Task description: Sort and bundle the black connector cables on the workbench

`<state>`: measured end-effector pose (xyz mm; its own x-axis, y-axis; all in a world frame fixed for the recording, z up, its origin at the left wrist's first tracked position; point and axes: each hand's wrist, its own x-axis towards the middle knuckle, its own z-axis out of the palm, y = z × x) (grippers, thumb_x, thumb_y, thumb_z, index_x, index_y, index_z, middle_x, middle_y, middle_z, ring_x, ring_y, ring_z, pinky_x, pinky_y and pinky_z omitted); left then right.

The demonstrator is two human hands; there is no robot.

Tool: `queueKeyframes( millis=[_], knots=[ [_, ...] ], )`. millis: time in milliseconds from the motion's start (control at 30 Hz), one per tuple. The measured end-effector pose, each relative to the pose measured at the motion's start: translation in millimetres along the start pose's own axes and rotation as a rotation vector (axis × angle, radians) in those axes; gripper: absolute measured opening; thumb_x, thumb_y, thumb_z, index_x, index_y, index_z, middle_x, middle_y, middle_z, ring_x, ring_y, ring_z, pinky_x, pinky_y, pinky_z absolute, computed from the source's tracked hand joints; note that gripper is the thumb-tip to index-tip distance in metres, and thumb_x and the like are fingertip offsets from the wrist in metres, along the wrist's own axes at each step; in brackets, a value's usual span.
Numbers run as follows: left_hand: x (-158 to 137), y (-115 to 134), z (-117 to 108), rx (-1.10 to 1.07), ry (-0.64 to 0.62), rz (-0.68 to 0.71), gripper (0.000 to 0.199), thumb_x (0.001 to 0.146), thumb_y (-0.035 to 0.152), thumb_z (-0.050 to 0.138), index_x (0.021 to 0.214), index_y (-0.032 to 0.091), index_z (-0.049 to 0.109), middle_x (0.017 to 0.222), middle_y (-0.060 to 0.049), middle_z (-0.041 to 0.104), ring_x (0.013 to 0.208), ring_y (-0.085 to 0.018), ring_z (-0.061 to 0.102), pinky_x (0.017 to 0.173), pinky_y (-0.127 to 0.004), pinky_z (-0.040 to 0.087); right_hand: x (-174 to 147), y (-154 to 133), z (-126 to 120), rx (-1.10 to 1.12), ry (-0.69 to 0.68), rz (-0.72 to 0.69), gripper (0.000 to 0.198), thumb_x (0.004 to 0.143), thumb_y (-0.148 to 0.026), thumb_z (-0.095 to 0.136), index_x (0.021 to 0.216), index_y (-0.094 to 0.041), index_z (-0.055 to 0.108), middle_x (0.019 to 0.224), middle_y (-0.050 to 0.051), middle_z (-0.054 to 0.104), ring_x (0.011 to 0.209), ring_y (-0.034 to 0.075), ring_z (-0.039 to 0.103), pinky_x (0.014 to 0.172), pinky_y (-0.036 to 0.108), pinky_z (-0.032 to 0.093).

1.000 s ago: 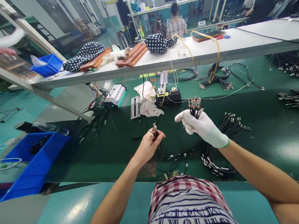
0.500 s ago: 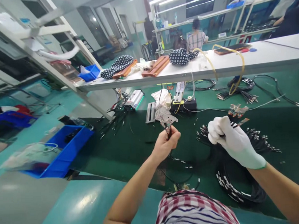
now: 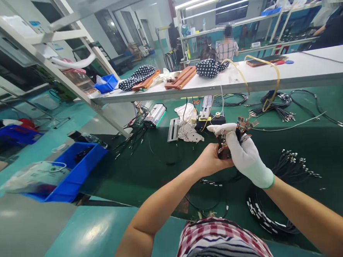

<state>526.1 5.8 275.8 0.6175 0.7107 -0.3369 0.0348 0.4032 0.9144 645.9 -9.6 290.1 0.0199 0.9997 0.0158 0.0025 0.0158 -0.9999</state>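
While the two hands are meeting just above the green table [image 3: 151, 172], the gloved right hand [image 3: 243, 155] is gripping a bundle of cable ends [image 3: 242, 126], its fingers wrapped tight around the black wires. The bundle's long axis is standing roughly upright, with the small connector boards fanning out above the fist and tilting a little to the right. The bare left hand [image 3: 211, 161] is pressing in from the left, touching the glove, its fingers curled closed on the lower part of the same bundle; whether it is pinching a separate wire I cannot tell. Below both hands, the cables are trailing down to black coils [image 3: 270, 215] lying on the table near the person's right forearm. More loose cable ends [image 3: 295, 161] are lying just to the right.
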Motion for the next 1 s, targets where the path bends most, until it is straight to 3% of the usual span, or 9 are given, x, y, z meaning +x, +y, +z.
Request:
queueKeyframes(
  millis=[200,367,433,500,567,700,800,867,1000],
  knots=[
    [0,-6,5,0.031,0.046,0.067,0.038,0.072,0.041,0.074,0.064,0.013,0.05,0.061,0.003,0.043,0.06,-0.007,0.034,0.054,-0.021,0.03,1,-2,-8,0.05,-0.052,-0.093,0.025,0.099,-0.037,0.049,0.118,-0.025,0.06,0.124,0.005,0.063,0.121,0.019,0.056,0.11,0.037,0.041],
    [-16,10,-10,0.002,0.154,0.063,0.033,0.079,0.043,0.069,0.081,0.011,0.061,0.054,0.006,0.04,0.049,-0.004,0.034,0.048,-0.019,0.027,-27,29,-32,0.092,-0.22,0.023,0.06,0.096,-0.044,0.053,0.149,-0.031,0.027,0.15,0.006,0.039,0.135,0.022,0.042,0.114,0.042,0.034],
    [-24,18,-15,-0.023,0.17,0.042,0.033,0.081,0.043,0.069,0.083,0.01,0.062,0.052,0.007,0.038,0.046,-0.004,0.033,0.045,-0.019,0.026,-49,41,-33,0.022,-0.366,0.133,0.053,0.099,-0.044,0.047,0.147,-0.027,0.031,0.14,0.008,0.049,0.124,0.02,0.05,0.109,0.039,0.038],
    [-31,22,-18,-0.021,0.194,0.024,0.032,0.082,0.042,0.068,0.083,0.01,0.062,0.051,0.007,0.037,0.044,-0.003,0.033,0.044,-0.019,0.025,-70,44,-29,0.002,-0.47,0.249,0.042,0.102,-0.044,0.039,0.139,-0.024,0.04,0.109,0.005,0.061,0.089,0.014,0.059,0.084,0.031,0.049],
    [-36,24,-19,-0.004,0.214,0.008,0.031,0.082,0.041,0.068,0.082,0.01,0.062,0.051,0.007,0.038,0.044,-0.003,0.033,0.044,-0.018,0.025,-85,41,-21,0.012,-0.503,0.326,0.036,0.103,-0.043,0.034,0.129,-0.021,0.046,0.081,-0.001,0.055,0.064,0.01,0.047,0.061,0.025,0.042],
    [-43,19,-21,-0.037,0.191,-0.04,0.034,0.082,0.041,0.069,0.096,0.01,0.063,0.051,0.008,0.036,0.044,-0.003,0.033,0.043,-0.018,0.025,-90,38,-16,0.108,-0.431,0.377,0.035,0.102,-0.047,0.036,0.105,-0.018,0.054,0.07,-0.003,0.04,0.061,0.009,0.035,0.056,0.024,0.031],
    [-49,16,-28,-0.118,0.232,-0.07,0.051,0.083,0.038,0.07,0.124,0.013,0.053,0.051,0.012,0.029,0.044,-0.003,0.026,0.042,-0.016,0.021,-81,54,-28,0.056,-0.215,0.446,0.041,0.101,-0.054,0.029,0.098,-0.018,0.049,0.067,-0.005,0.029,0.057,0.009,0.027,0.051,0.024,0.025],
    [-50,19,-32,-0.177,0.276,-0.064,0.051,0.085,0.038,0.067,0.126,0.013,0.05,0.052,0.012,0.025,0.044,-0.003,0.021,0.042,-0.016,0.018,-76,68,-37,-0.058,-0.111,0.48,0.043,0.1,-0.056,0.025,0.1,-0.018,0.047,0.066,-0.006,0.026,0.055,0.009,0.027,0.05,0.024,0.026],
    [-39,33,-20,-0.175,0.177,-0.048,0.035,0.09,0.04,0.06,0.109,0.011,0.059,0.051,0.011,0.024,0.043,-0.003,0.021,0.042,-0.017,0.018,-81,84,-24,-0.196,-0.243,0.564,0.051,0.077,-0.058,0.067,0.105,-0.017,0.054,0.065,-0.006,0.044,0.057,0.01,0.04,0.053,0.023,0.032]
  ],
)
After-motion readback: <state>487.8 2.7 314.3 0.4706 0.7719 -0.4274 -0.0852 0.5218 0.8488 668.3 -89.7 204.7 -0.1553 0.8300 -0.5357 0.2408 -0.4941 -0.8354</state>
